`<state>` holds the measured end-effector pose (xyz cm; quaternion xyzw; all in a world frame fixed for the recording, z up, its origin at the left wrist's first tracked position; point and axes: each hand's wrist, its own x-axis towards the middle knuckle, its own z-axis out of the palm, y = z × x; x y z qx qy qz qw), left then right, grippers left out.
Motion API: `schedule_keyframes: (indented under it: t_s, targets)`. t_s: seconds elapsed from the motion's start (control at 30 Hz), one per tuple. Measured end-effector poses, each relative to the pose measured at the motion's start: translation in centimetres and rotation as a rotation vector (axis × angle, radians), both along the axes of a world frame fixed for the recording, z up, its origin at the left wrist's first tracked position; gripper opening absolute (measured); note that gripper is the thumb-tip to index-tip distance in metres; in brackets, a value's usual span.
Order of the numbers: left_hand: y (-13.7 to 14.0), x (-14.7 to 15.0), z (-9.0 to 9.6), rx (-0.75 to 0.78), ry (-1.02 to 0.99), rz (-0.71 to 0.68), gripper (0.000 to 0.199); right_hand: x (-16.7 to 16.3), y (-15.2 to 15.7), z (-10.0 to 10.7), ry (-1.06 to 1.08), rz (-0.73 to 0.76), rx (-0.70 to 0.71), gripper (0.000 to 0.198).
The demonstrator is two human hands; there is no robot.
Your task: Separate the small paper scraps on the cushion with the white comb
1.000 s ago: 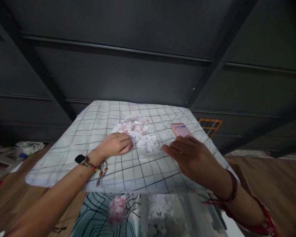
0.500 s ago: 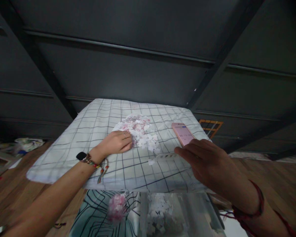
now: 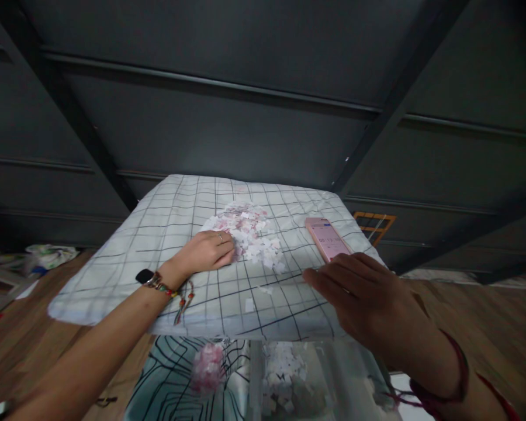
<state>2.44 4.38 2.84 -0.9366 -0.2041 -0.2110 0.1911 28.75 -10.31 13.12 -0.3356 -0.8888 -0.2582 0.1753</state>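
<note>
A pile of small white paper pieces (image 3: 256, 237), some tinged pink, lies mid-table on a white checked cloth (image 3: 228, 301). My left hand (image 3: 209, 250) rests at the pile's left edge, fingers curled down; what they hold, if anything, is hidden. Over the table's right side, my right hand (image 3: 355, 286) hovers with its fingers pressed together, and I cannot make out anything in them. Near the front edge are a small white piece (image 3: 249, 305) and a blurred white piece (image 3: 265, 289). A pink phone (image 3: 326, 238), showing a timer, lies just beyond my right hand.
Below the table's front edge, a clear plastic container (image 3: 256, 380) holds many white pieces. Left of it, a pink crumpled bundle (image 3: 208, 368) sits on teal fabric with black lines (image 3: 158, 374). A dark panelled wall (image 3: 228, 128) stands behind the table.
A blurred strip seen by my right fingertips is gone from there. A white piece now shows nearer the front edge. My right hand shifted slightly left and down; my left hand barely moved.
</note>
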Motion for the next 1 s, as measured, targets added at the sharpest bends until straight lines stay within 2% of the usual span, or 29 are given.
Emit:
schedule_keyframes:
  t_s: [0.23,0.6,1.0]
  targets:
    - [0.0,0.0,0.1,0.038,0.010,0.018,0.035,1.6,-0.4,-0.9,-0.026,-0.076,-0.009,0.036]
    - [0.0,0.2,0.1,0.043,0.014,0.012,0.032,2.9,-0.2,-1.0,-0.066,-0.140,0.000,0.034]
    - [0.0,0.3,0.3,0.068,0.005,0.008,0.034,1.9,-0.2,-1.4,0.033,-0.032,-0.052,0.034]
